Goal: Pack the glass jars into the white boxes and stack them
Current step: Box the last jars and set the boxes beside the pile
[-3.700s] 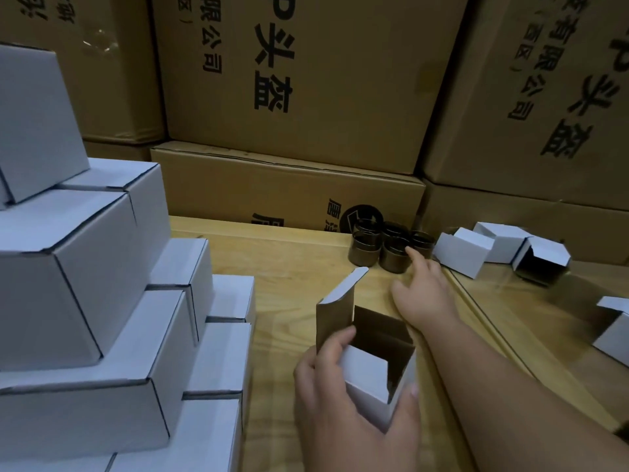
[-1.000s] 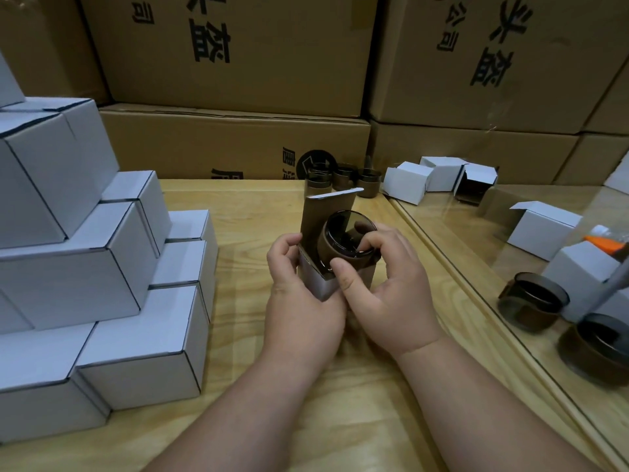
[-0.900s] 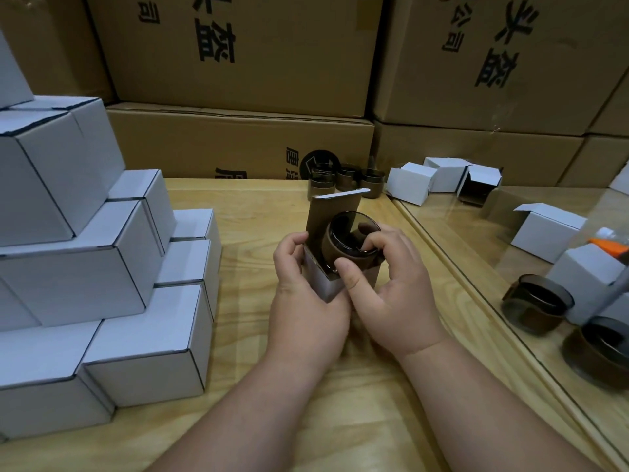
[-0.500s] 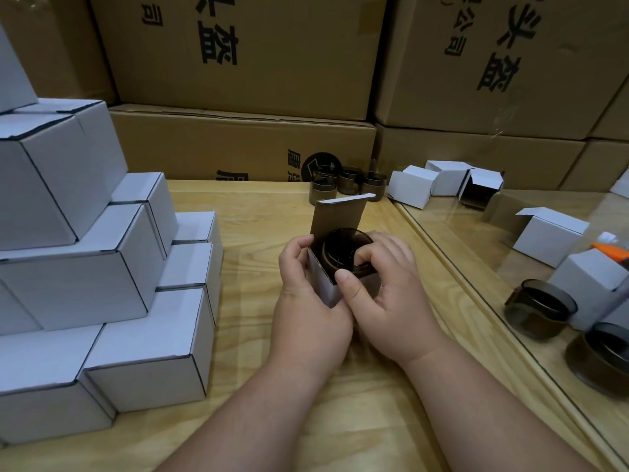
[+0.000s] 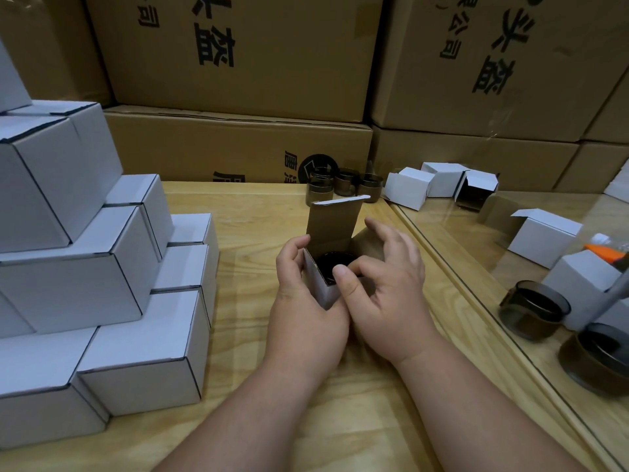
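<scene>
**Jar seated in the box, lid flap not yet shut**

The left hand (image 5: 306, 301) grasps a small white box (image 5: 321, 287) by its left wall, holding it just above the worktop (image 5: 258, 212). A dark glass jar (image 5: 335, 264) sits inside, its rim below the box mouth. The right hand (image 5: 384, 284) is at the box's right side with its thumb on the near corner and its other fingers spread loosely above the opening; it grasps nothing firmly that I can tell. The lid flap (image 5: 335, 216) stands upright.

By the look of it, this box needs only closing and then a place on the stack of closed white boxes (image 5: 102, 284) at the left, already several tiers high. More remains: 3 or 4 loose jars (image 5: 343, 185) stand at the back by the brown cartons (image 5: 238, 148), empty white boxes (image 5: 439, 185) lie beside them, and 2 more jars (image 5: 534, 310) wait at the right.
</scene>
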{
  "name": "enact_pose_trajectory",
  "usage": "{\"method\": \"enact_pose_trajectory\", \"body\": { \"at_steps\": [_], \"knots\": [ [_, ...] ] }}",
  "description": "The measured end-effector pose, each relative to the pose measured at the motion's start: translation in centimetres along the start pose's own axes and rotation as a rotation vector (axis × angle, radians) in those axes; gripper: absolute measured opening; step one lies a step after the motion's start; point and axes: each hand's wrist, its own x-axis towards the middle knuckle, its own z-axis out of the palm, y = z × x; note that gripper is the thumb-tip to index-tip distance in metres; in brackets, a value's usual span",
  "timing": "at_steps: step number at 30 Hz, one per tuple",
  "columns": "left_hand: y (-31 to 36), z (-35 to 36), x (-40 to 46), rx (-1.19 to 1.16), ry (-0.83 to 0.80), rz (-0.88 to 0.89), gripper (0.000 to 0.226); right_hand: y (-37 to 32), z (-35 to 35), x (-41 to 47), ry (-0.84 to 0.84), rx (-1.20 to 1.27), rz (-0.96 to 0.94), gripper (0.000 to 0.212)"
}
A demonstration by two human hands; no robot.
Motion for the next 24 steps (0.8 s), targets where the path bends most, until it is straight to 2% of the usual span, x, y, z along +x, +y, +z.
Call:
{"method": "enact_pose_trajectory", "body": {
  "at_steps": [3, 5, 8, 11, 14, 18, 21, 24],
  "knots": [
    [0.0, -0.1, 0.0, 0.003, -0.019, 0.005, 0.078, -0.2, -0.1, 0.0, 0.015, 0.067, 0.027, 0.036],
    [0.0, -0.1, -0.1, 0.047, -0.04, 0.001, 0.086, -0.3, -0.3, 0.0, 0.089, 0.199, 0.051, 0.026],
    [0.1, -0.1, 0.1, 0.161, -0.058, 0.022, 0.09, -0.4, -0.5, 0.0, 0.195, 0.465, 0.175, 0.027],
    [-0.1, -0.1, 0.1, 0.213, -0.092, 0.078, 0.074, 0.1, -0.6, 0.5, 0.198, 0.65, 0.427, 0.026],
    [-0.5, 0.1, 0.1, 0.217, -0.114, 0.057, 0.056, 0.7, -0.7, 0.8, 0.154, 0.712, 0.549, 0.035],
    [-0.2, 0.1, 0.1, 0.207, -0.109, 0.049, 0.045, 0.8, -0.6, 0.9, 0.035, 0.789, 0.571, 0.046],
    [0.2, 0.1, -0.1, 0.166, -0.083, 0.041, 0.028, 0.9, -0.5, 0.7, -0.008, 0.779, 0.555, 0.052],
    [0.4, 0.1, -0.1, 0.152, -0.065, 0.052, 0.023, 0.7, -0.5, 0.7, -0.023, 0.78, 0.509, 0.05]
  ]
}}
